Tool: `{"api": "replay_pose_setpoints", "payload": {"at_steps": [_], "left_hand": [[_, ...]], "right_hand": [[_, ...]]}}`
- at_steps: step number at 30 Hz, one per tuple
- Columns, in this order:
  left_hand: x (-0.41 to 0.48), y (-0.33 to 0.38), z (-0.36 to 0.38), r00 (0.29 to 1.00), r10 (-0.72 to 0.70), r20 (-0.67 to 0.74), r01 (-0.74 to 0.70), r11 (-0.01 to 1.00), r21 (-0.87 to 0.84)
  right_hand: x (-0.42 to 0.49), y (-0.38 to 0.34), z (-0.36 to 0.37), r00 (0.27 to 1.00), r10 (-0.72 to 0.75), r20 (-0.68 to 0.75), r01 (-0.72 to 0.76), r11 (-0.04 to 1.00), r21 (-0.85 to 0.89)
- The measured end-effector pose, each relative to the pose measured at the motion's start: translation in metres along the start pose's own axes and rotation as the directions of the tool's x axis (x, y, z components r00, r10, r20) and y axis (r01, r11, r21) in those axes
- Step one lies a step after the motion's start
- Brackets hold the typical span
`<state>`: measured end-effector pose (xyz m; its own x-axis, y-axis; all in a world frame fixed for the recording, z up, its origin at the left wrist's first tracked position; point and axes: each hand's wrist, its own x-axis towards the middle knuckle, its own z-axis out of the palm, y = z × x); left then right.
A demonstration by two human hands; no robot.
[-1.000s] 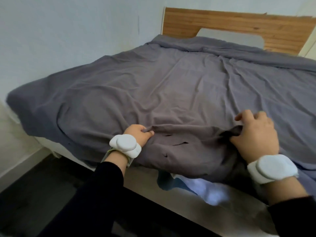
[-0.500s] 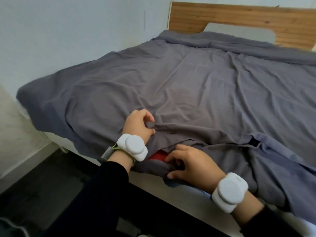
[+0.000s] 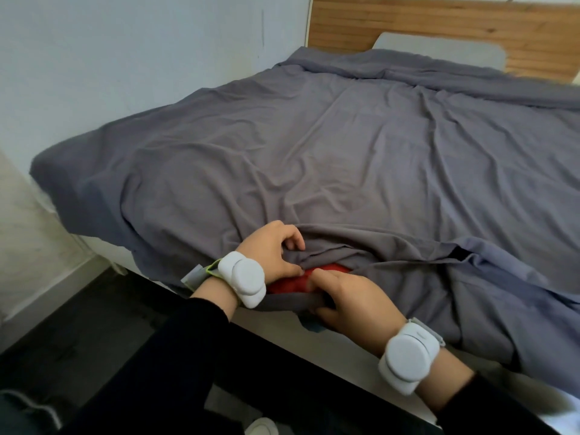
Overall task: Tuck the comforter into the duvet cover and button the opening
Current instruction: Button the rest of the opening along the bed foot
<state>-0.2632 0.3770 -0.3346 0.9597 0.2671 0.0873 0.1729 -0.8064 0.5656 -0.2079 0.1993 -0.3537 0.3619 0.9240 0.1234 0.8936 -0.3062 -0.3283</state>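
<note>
Our left hand [image 3: 272, 250] and right hand [image 3: 356, 298] pinch the duvet cover [image 3: 345, 152] edges; let's pull them together over the red comforter [image 3: 288, 282]

- This is a bedroom in a home: a bed [image 3: 314, 343] with a pale frame fills most of the view, one long side close against a plain pale wall [image 3: 141, 58].
- A grey duvet cover [image 3: 345, 152] lies spread and creased over the whole mattress and hangs over the near edge.
- A wooden headboard [image 3: 439, 23] of horizontal planks stands at the far end.
- A dark floor [image 3: 78, 334] runs beside the bed, with a light skirting board [image 3: 47, 298] along the foot of the wall.
</note>
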Motion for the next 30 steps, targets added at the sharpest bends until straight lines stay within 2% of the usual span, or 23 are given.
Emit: {"api": "replay_pose_setpoints", "payload": {"at_steps": [2,5,9,11,15,18,20,26,30], "left_hand": [[-0.001,0.001,0.0,0.999,0.015,-0.032,-0.015,1.0,0.008],[0.0,-0.002,-0.007,0.999,-0.035,-0.022,0.034,0.997,-0.073],[0.0,-0.011,-0.018,0.99,-0.116,0.077,0.119,0.992,-0.044],[-0.001,-0.011,-0.017,0.993,-0.118,0.023,0.119,0.993,-0.011],[-0.003,-0.004,-0.005,0.992,-0.11,-0.068,0.105,0.992,-0.071],[-0.002,0.002,-0.001,0.994,-0.055,-0.099,0.06,0.997,0.039],[-0.002,0.005,-0.001,0.988,-0.033,-0.149,0.041,0.998,0.051],[0.0,0.008,-0.01,0.938,-0.095,-0.334,0.025,0.978,-0.208],[0.0,0.009,-0.009,0.933,-0.183,-0.31,0.075,0.941,-0.331]], "right_hand": [[-0.001,0.001,0.0,1.0,-0.027,-0.011,0.026,0.999,-0.03],[-0.003,-0.001,-0.002,0.996,-0.073,-0.058,0.064,0.988,-0.137],[-0.008,-0.007,-0.009,0.964,-0.102,-0.246,0.081,0.992,-0.097],[-0.009,-0.008,-0.012,0.943,-0.086,-0.322,0.074,0.996,-0.05],[-0.007,-0.008,-0.014,0.904,-0.061,-0.424,0.058,0.998,-0.02],[-0.005,-0.006,-0.014,0.885,-0.046,-0.462,0.051,0.999,-0.002],[-0.003,-0.005,-0.013,0.882,-0.034,-0.47,0.044,0.999,0.01],[-0.002,-0.004,-0.017,0.867,0.041,-0.496,-0.006,0.997,0.073],[-0.001,-0.004,-0.022,0.835,0.045,-0.548,0.017,0.994,0.108]]}}
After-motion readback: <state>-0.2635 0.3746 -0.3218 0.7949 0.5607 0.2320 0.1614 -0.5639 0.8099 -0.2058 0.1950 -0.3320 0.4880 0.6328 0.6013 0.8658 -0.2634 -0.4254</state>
